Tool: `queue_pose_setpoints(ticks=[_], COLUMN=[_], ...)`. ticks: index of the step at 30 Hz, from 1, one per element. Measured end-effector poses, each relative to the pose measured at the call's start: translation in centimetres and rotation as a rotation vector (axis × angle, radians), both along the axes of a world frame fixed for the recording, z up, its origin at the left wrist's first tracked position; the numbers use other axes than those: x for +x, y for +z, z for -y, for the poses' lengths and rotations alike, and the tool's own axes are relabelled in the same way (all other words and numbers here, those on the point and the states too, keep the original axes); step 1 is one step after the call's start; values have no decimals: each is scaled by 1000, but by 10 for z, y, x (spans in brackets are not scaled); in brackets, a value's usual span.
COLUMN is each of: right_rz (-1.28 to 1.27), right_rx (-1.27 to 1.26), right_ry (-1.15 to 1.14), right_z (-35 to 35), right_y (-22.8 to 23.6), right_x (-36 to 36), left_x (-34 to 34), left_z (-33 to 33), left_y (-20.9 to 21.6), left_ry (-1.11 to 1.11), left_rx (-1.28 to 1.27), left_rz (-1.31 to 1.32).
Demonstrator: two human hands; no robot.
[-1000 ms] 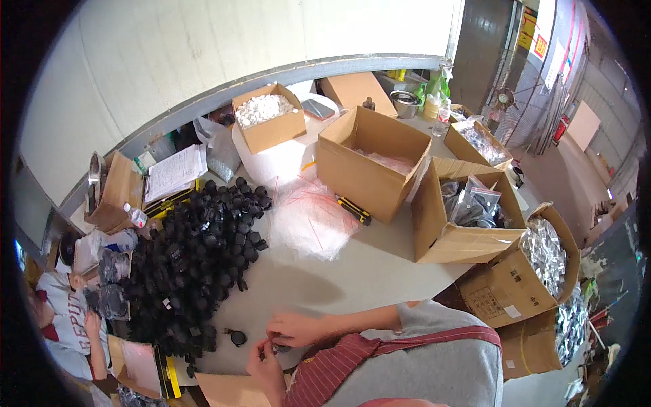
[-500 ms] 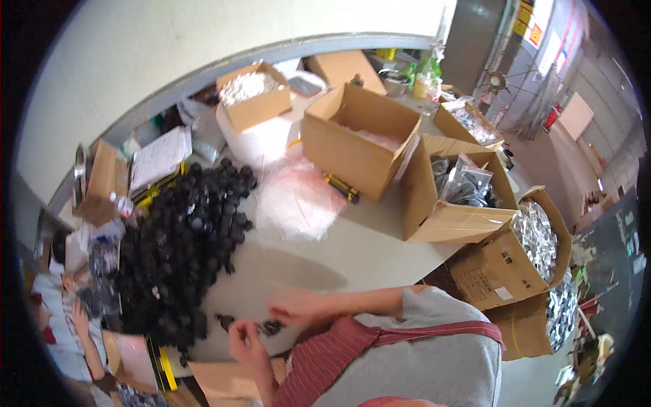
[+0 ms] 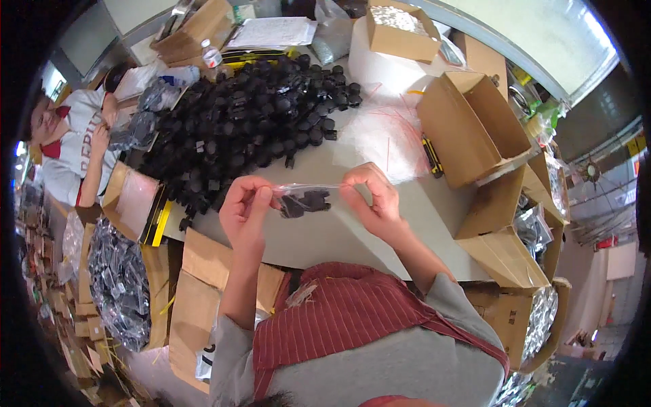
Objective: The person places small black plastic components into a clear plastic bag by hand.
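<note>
Between my two hands a small clear plastic zip bag point(image 3: 306, 201) is stretched by its top edge, with black plastic parts inside. My left hand point(image 3: 245, 209) pinches the left end of that edge, and my right hand point(image 3: 374, 197) pinches the right end. The bag hangs over the light grey tabletop point(image 3: 305, 237), near my striped apron. Just beyond and to the left lies a big heap of black plastic parts point(image 3: 237, 122). Farther off to the right is a pile of clear bags point(image 3: 376, 146) with red edges.
An open cardboard box point(image 3: 468, 136) stands right of the bags, beside a yellow-black cutter point(image 3: 432, 156). Other boxes of packed bags line the right edge. A co-worker point(image 3: 74, 146) sits at the left, handling dark bags. A carton of bagged parts point(image 3: 119, 285) is at lower left.
My view has swung, so the table sits differently in it. Both hands were low over the table by a few black parts; now they are raised, holding the bag stretched between them.
</note>
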State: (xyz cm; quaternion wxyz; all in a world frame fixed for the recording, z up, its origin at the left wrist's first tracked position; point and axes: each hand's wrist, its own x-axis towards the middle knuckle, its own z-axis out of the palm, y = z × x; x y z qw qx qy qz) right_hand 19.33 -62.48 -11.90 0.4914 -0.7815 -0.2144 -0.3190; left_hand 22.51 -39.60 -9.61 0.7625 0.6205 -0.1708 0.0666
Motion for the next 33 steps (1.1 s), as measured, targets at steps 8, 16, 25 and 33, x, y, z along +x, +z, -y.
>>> queue_pose_setpoints(ticks=[8, 16, 25, 33], right_rz=[12, 111, 251, 253], right_rx=[-109, -321, -371, -378], right_ry=[68, 132, 53, 35], right_z=[9, -19, -33, -31], right_y=[35, 47, 57, 64], right_x=[6, 23, 19, 16], left_x=[2, -6, -8, -8], left_z=[-11, 16, 21, 22], left_y=[6, 27, 31, 43], left_ry=[-46, 184, 340, 278], left_rx=[-2, 462, 601, 505], left_rz=[-20, 353, 643, 549])
